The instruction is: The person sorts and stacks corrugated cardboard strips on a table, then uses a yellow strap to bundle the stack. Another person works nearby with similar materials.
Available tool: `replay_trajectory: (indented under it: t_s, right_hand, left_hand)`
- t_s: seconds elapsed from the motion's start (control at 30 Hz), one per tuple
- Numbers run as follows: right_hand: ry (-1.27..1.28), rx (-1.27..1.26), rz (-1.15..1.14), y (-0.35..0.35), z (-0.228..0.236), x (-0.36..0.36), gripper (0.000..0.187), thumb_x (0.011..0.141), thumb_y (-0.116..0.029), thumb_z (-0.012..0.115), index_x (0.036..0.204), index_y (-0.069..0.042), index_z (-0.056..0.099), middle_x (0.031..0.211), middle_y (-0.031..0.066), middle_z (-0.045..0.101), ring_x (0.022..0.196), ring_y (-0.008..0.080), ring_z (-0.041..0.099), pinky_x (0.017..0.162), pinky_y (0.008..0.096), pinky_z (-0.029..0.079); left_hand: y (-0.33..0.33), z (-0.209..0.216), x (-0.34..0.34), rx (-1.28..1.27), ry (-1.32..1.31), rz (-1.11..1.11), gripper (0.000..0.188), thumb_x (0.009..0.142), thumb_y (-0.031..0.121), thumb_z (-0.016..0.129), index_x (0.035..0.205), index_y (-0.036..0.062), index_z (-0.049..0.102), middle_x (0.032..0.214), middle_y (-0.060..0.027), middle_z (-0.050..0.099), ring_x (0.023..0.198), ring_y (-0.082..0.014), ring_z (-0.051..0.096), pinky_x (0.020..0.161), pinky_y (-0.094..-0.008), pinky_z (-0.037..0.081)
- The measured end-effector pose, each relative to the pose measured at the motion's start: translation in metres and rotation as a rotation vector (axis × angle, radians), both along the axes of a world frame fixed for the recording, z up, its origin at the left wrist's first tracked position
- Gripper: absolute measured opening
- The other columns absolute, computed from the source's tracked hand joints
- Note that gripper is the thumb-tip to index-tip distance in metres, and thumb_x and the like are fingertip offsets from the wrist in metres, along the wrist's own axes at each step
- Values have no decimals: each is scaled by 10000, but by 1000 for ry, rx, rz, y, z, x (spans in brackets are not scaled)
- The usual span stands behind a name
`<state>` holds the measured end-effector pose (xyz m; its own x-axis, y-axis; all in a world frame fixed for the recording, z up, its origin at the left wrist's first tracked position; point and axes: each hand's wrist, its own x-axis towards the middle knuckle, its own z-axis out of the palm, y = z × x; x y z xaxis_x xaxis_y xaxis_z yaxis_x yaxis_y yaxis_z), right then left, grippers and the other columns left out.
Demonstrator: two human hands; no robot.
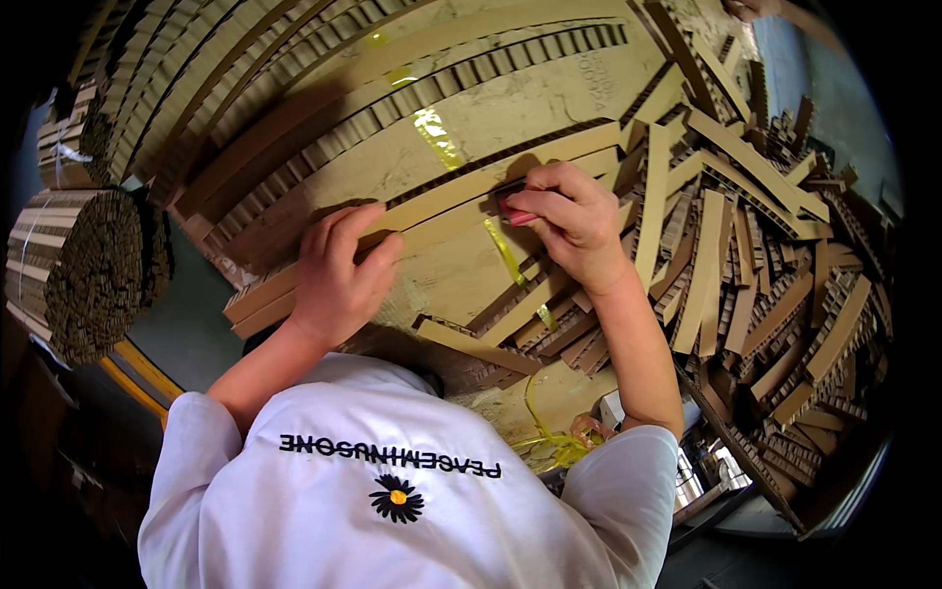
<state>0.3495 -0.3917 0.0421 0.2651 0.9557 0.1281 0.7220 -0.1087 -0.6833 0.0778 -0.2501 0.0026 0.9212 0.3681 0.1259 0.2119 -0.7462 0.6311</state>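
Two long honeycomb cardboard strips (446,202) lie side by side, slanting up to the right across the board in front of me. My left hand (339,270) grips them left of the middle, its thumb at the near edge and fingers across toward the far edge. Closed around a small red tool (517,212), my right hand (579,221) is at the near strip toward its right end. The tool's tip is hidden, so its exact kind cannot be made out. Shorter cut cardboard pieces (476,346) lie just below the strips.
A large heap of short cardboard pieces (706,275) fills the right side. Long honeycomb strips (294,147) stand in rows at the far left, near a tied bundle (83,265). Yellow tape (437,137) marks the board. Another person's hand (751,8) shows at the top right.
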Motion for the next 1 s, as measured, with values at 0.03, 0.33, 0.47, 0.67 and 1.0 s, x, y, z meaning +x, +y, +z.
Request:
replay_trajectory:
  t_s: [0.03,0.33,0.47,0.67,1.0]
  right_hand:
    - [-8,-2,-2,0,-1,0,208,681,-64,823,859,-127,736,866,25,653,748,232,659,594,338,516]
    - [-17,-12,14,-3,-1,4,249,641,-6,781,845,-139,731,871,15,650,751,234,655,584,345,519]
    - [-27,-27,24,-4,0,5,239,651,-10,780,847,-137,730,884,15,653,762,235,656,586,350,520]
    - [-27,-7,27,-2,0,3,208,683,-30,788,852,-137,732,890,17,657,776,241,662,598,355,524]
    - [-57,-2,-98,-15,12,-15,136,745,-106,811,861,-110,738,910,47,673,773,288,668,653,365,541]
  left_hand:
    - [0,0,1,-6,-10,-4,392,759,82,767,1136,113,666,1327,-128,551,1159,-360,563,937,-483,471]
    - [2,7,6,24,8,-34,421,748,55,801,1133,87,632,1326,-153,548,1128,-374,577,929,-486,475]
    - [2,5,8,42,-17,-13,425,743,94,795,1140,127,647,1307,-119,565,1113,-346,585,890,-464,480]
    - [2,6,6,35,-15,-13,435,735,74,783,1142,115,635,1300,-137,563,1107,-365,582,885,-474,478]
    - [-6,5,4,92,-4,-53,429,769,95,750,1171,110,600,1311,-151,516,1143,-384,530,915,-500,441]
